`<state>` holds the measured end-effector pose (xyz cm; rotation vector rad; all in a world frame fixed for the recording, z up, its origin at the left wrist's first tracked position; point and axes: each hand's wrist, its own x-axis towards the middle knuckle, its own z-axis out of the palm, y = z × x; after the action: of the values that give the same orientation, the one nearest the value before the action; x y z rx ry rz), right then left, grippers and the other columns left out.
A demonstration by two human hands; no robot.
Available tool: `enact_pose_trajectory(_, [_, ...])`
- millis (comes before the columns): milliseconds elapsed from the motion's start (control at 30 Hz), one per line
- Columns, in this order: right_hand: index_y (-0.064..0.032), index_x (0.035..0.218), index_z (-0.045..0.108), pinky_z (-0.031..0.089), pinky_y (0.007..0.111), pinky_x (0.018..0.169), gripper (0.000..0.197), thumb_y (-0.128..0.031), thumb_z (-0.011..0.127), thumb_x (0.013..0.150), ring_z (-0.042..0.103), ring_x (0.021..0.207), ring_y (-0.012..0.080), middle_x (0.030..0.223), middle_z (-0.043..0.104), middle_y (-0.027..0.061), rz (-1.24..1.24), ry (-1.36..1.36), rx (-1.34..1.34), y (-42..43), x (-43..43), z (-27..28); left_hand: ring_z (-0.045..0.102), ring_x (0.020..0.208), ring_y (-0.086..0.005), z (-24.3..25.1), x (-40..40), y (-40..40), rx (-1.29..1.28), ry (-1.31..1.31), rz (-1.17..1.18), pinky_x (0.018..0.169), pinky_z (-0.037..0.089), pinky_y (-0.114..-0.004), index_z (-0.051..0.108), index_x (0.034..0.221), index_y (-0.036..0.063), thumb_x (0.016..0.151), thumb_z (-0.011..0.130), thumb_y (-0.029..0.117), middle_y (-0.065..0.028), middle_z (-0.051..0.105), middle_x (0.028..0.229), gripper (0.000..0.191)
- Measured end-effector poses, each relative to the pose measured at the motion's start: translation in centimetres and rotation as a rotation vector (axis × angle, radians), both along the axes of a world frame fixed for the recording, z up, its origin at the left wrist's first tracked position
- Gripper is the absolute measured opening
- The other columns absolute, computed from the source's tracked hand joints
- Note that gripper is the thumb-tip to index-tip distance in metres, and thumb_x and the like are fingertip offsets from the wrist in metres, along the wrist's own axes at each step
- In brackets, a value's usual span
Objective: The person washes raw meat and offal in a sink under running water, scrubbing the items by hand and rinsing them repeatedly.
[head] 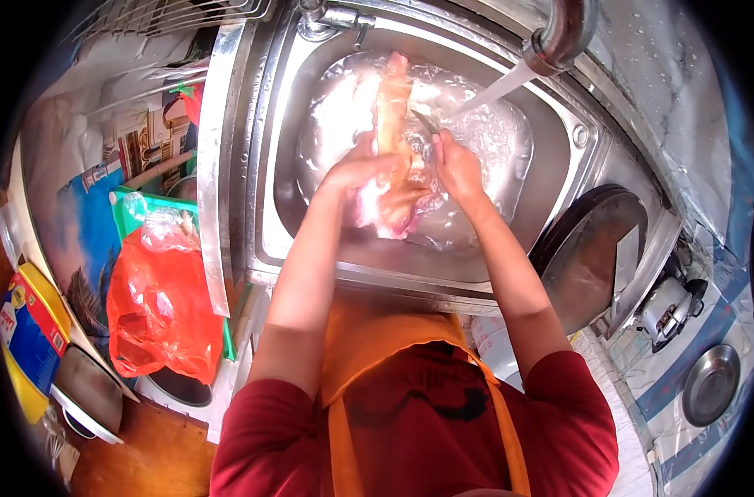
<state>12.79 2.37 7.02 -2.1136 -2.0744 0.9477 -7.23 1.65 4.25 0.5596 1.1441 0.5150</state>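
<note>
A long piece of raw meat with yellowish skin [392,105] lies in the steel sink [547,168], its pinkish, ragged end toward me. My left hand [367,164] grips it around the middle from the left side. In my right hand [459,163] is a small knife [423,121], its blade pointing up and left beside the meat, apart from the skin. Water [498,88] pours from a thick spout [557,46] at the upper right into the basin, where shallow rippling water glares brightly. Glare hides part of my left fingers.
A metal tap [333,22] rises at the sink's far left corner. Right of the sink leans a round board with a dark rim [575,273]. To the left hangs a red plastic bag [165,304] over a green container [156,202]. A metal dish [712,385] sits far right.
</note>
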Motion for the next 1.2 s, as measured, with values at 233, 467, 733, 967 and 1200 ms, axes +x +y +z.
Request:
enact_pose_trajectory(233, [-0.0086,0.086,0.05,0.046,0.047,0.053,0.012,-0.02,0.051,0.089,0.059,0.063,0.0386,0.064,0.058,0.0176,0.416,0.161,0.237,-0.9,-1.3,1.4,0.058,0.101,-0.0208,1.4,0.4,0.0,-0.109,-0.081,0.123,0.086,0.047,-0.03,0.039,0.13,-0.0031,0.069,0.071,-0.003,-0.0127,0.058,0.111,0.069])
enact_pose_trajectory(467, [-0.0076,0.083,0.052,0.05,0.044,0.055,0.011,-0.019,0.051,0.082,0.064,0.064,0.0328,0.071,0.064,0.0141,0.457,-0.042,0.173,0.1,-2.1,1.4,0.063,0.085,-0.0215,-0.2,0.3,-0.6,-0.108,0.135,0.102,0.069,0.054,-0.031,0.05,0.116,-0.0085,0.064,0.073,-0.006,-0.0133,0.063,0.099,0.057])
enact_pose_trajectory(733, [-0.0103,0.086,0.056,0.049,0.046,0.056,0.013,-0.02,0.048,0.086,0.061,0.061,0.0363,0.069,0.063,0.016,0.441,0.0,0.228,-0.2,-1.1,0.7,0.063,0.085,-0.0234,-0.5,1.0,-0.9,-0.046,0.237,0.133,0.071,0.054,-0.032,0.051,0.116,-0.0065,0.062,0.075,-0.002,-0.014,0.063,0.099,0.059])
enact_pose_trajectory(967, [-0.0092,0.086,0.053,0.048,0.048,0.057,0.019,-0.025,0.045,0.091,0.06,0.061,0.0389,0.063,0.06,0.0172,0.254,0.126,0.357,0.8,-1.6,1.4,0.06,0.092,-0.022,-1.5,0.4,-1.0,-0.004,0.139,0.29,0.081,0.049,-0.033,0.057,0.11,-0.0049,0.053,0.079,0.008,-0.0136,0.063,0.101,0.062])
enact_pose_trajectory(1200, [-0.0091,0.094,0.053,0.047,0.05,0.058,0.021,-0.028,0.043,0.094,0.059,0.064,0.0429,0.067,0.06,0.0226,0.252,-0.055,0.086,-0.2,0.3,-1.0,0.063,0.09,-0.0209,-1.3,1.2,-1.1,-0.091,-0.074,0.117,0.081,0.052,-0.031,0.048,0.123,-0.0009,0.066,0.073,-0.001,-0.0098,0.062,0.104,0.062])
